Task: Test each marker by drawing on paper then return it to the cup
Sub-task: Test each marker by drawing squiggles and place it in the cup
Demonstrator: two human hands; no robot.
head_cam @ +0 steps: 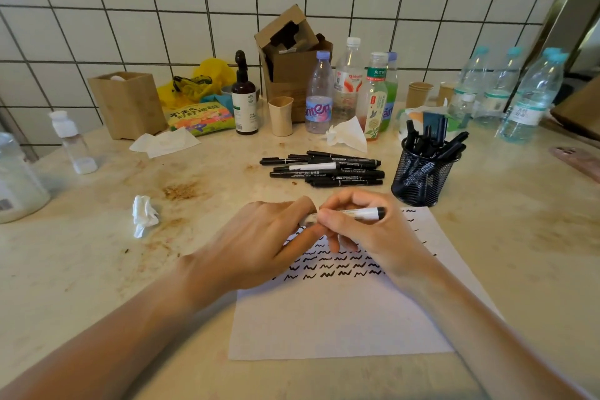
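The marker (360, 214) I am working on lies level between my two hands, just above the top part of the paper (341, 318), its long axis running left to right across my view with the black end poking out past my right hand (367, 234). My right thumb and fingers pinch the white barrel; my left hand (256, 243) curls its fingertips round the other end, at what I take to be the cap, though my fingers hide whether it is on or off. The mesh cup (422, 177) stands beyond and to the right of the marker, near my right hand and well apart from my left, so I judge the right hand is the one to carry the marker there, tipping it upright from its level lie. The cup already holds a bundle of black markers, too crowded for me to count. The loose pile of markers (324, 169) lies straight ahead of my hands, all roughly parallel and pointing left to right; I make out about nine, though they overlap. The paper shows several rows of black squiggles, partly under my hands, with its lower half bare. A crumpled tissue (144, 214) sits to the left of my left hand.
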